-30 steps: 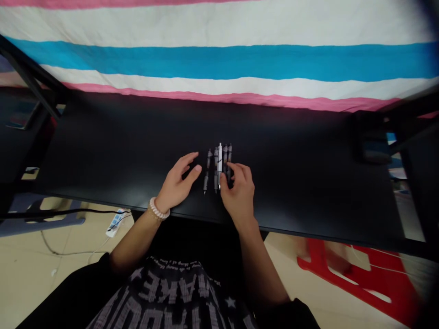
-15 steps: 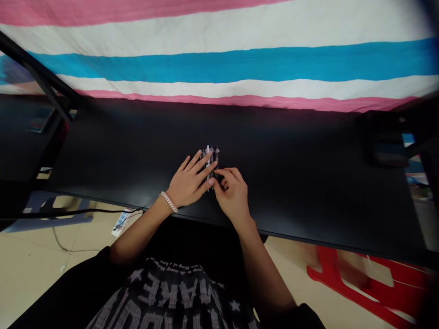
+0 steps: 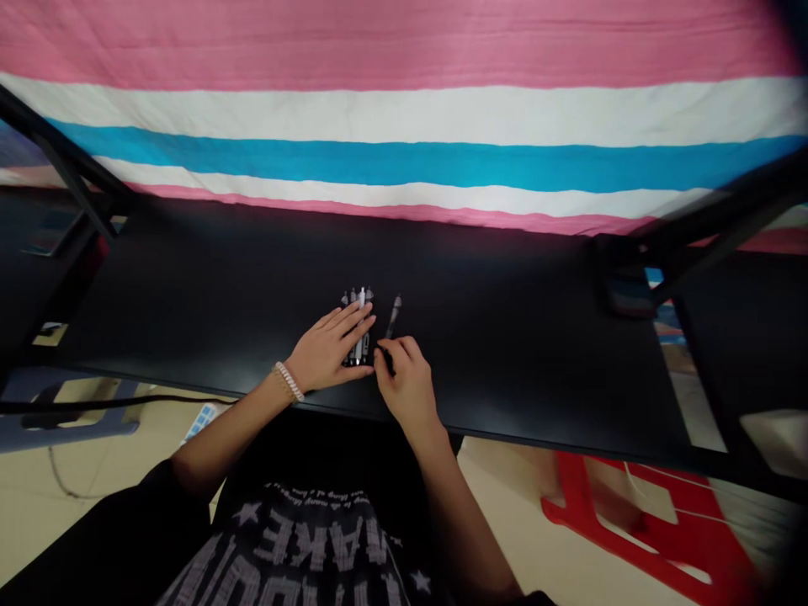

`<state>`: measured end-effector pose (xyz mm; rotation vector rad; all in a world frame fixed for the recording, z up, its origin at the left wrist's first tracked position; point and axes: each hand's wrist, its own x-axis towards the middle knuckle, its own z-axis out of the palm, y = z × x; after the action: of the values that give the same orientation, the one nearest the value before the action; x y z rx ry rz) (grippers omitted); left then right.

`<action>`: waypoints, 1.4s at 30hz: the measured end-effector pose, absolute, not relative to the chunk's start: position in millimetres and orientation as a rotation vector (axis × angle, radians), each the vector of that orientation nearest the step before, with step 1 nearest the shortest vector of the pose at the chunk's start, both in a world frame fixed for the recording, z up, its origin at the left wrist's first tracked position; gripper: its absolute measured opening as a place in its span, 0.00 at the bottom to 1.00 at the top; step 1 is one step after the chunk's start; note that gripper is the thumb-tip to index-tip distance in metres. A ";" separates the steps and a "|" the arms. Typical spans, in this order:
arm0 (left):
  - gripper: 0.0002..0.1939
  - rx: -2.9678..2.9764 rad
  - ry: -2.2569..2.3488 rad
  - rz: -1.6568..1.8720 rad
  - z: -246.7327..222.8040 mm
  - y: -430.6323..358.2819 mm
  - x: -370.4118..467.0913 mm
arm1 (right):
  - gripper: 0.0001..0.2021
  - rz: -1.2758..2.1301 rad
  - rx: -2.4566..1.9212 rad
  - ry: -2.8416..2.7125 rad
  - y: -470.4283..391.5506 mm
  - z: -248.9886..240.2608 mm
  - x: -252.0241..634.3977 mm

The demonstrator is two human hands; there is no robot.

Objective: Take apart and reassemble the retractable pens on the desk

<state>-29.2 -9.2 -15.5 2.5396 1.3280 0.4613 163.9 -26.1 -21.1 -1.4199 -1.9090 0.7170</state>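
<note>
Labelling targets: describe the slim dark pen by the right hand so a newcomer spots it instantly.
On the long black tabletop, in front of the striped pink, white and blue cloth, find the bare right hand. The slim dark pen extends beyond it, near end hidden. Unlike the slim pens grouped under the left hand, it is by itself.

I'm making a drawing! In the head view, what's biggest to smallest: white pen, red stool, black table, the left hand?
1. Black table
2. Red stool
3. Left hand
4. White pen, partly covered
</note>
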 end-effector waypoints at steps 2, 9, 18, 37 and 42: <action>0.43 2.545 1.317 0.463 -16.8 -9.7 -29.5 | 0.10 0.748 -1.410 -1.871 -26.6 -23.0 165.4; 0.43 2.570 1.294 0.559 -21.3 -10.2 -30.2 | 0.09 0.740 -1.389 -1.874 -25.1 -23.6 165.3; 0.42 2.525 1.275 0.633 -20.9 -11.0 -29.9 | 0.11 0.701 -1.491 -1.918 -33.8 -18.9 166.3; 0.16 0.736 1.113 1.439 21.0 -37.3 -9.6 | 0.09 1.495 -1.159 -1.232 -61.2 19.0 173.6; 0.13 0.552 1.066 1.548 31.1 -26.6 -1.2 | 0.14 1.645 -1.152 -1.097 -62.8 18.4 151.3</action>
<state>-1.2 -26.6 31.1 0.5516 1.0656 1.5477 151.3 -62.8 18.4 -1.1519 -1.0969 1.6452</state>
